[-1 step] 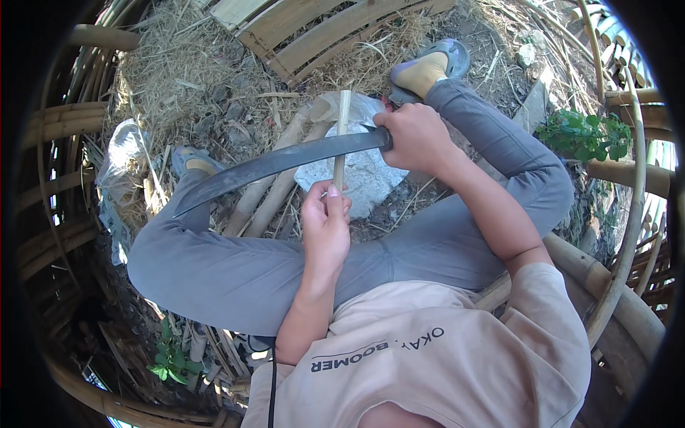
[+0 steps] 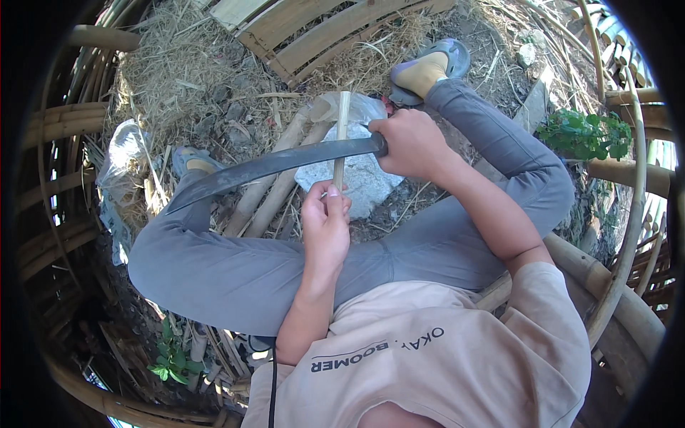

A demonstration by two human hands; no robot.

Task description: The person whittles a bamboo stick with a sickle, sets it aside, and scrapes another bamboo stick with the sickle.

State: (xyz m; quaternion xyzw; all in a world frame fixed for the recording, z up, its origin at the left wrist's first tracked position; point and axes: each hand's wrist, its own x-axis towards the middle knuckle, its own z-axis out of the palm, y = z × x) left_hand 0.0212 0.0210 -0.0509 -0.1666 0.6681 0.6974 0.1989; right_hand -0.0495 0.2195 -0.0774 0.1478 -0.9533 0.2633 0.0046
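Below, stone (image 2: 371, 191) partly hidden by stick (image 2: 343, 114), blade (image 2: 278, 160); slatted crate (image 2: 314, 46) beyond.

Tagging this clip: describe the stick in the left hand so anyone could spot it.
Between the grey trouser legs lies a pale slab. Before it, the left hand holds the stick, crossed by a dark curved blade. Unlike the thicker poles lying nearby, it is slim and held.

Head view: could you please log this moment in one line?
left hand grips pale stick; right hand holds curved blade; blade crosses stick; pale stone below
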